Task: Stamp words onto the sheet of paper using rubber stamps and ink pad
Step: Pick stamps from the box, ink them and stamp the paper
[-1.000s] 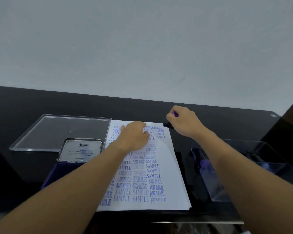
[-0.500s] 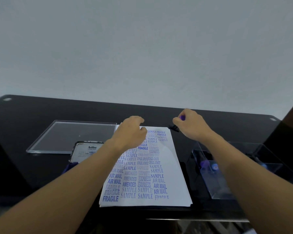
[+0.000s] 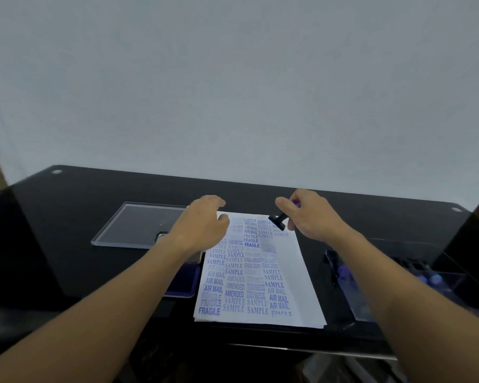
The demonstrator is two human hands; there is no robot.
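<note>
The sheet (image 3: 302,286) is crowded with blue stamped words. One stamp (image 3: 279,219) is pinched in the right hand (image 3: 313,218); the left hand (image 3: 202,225) rests on the sheet, loosely curled

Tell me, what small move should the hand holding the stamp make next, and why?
Probably level the rubber stamp and press it onto the bare strip along the right edge of the sheet of paper. The right hand pinches it tilted above the top right corner, beside crowded printed columns, while the left hand rests at the top left. Whether it is inked cannot be seen.
</note>
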